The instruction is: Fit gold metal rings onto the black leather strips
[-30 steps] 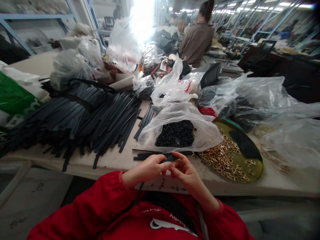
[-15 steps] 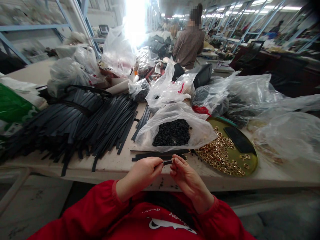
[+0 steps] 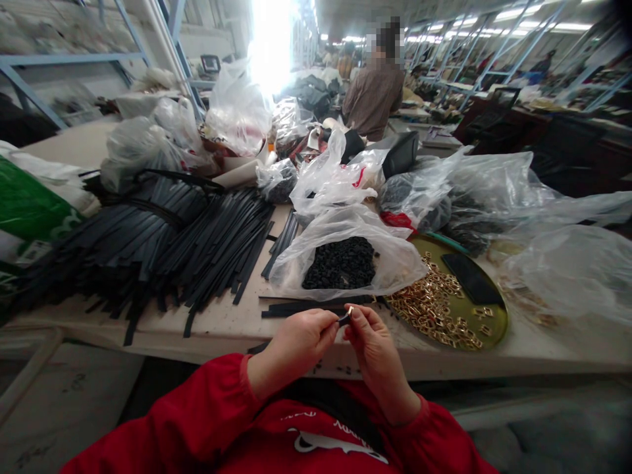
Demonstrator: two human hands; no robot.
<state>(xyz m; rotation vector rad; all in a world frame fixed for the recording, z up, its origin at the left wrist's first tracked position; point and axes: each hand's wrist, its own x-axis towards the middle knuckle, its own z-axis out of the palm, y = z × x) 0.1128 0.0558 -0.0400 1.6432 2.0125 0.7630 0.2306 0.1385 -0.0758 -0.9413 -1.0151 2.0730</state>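
Note:
My left hand (image 3: 299,343) is closed on a black strap (image 3: 343,320), pinching it near its end between thumb and fingers. My right hand (image 3: 371,342) pinches a small gold-coloured buckle (image 3: 350,311) at that same end, the two hands almost touching. How far the strap passes through the buckle is too small to tell. Just beyond my fingers, more black straps (image 3: 284,308) lie flat along the table. An open clear plastic bag (image 3: 395,253) holding small black pieces (image 3: 340,263) sits behind them. To the right, many gold buckles (image 3: 434,293) are heaped on a round gold tray (image 3: 495,329).
Long black straps (image 3: 212,243) are piled across the left of the table (image 3: 207,336). A dark flat rectangular object (image 3: 467,278) rests on the tray. Plastic bags (image 3: 494,178) crowd the back and right. A person (image 3: 374,95) stands farther off, facing away.
Both hands have shifted slightly right with the strap and buckle. The buckle now stands up more visibly at my right fingertips, and the strap bends upward toward it.

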